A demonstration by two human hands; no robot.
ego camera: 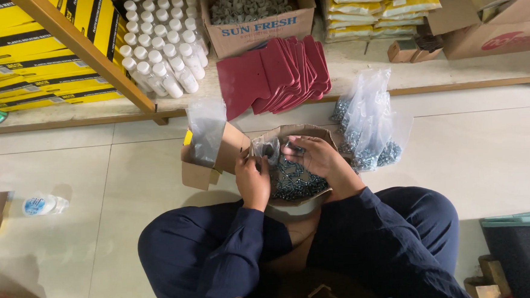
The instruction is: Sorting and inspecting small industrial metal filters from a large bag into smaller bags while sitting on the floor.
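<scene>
I sit on the floor over an open cardboard box point(310, 131) full of small metal screws point(292, 181). My left hand point(252, 178) pinches the edge of a small clear plastic bag point(268, 149) over the box. Next to that bag, my right hand point(317, 157) hovers with curled fingers above the screws; whether it holds any I cannot tell. To the right of the box lies a heap of filled clear bags of screws point(369, 125). An empty clear bag point(206, 129) stands in a smaller cardboard box point(201, 170) on the left.
A stack of dark red plastic pieces point(276, 76) lies ahead, with white bottles point(160, 45) and a carton of grey parts point(252, 13) behind. Yellow boxes point(24, 53) sit under a wooden shelf leg point(100, 67). A white lid point(38, 205) lies at left.
</scene>
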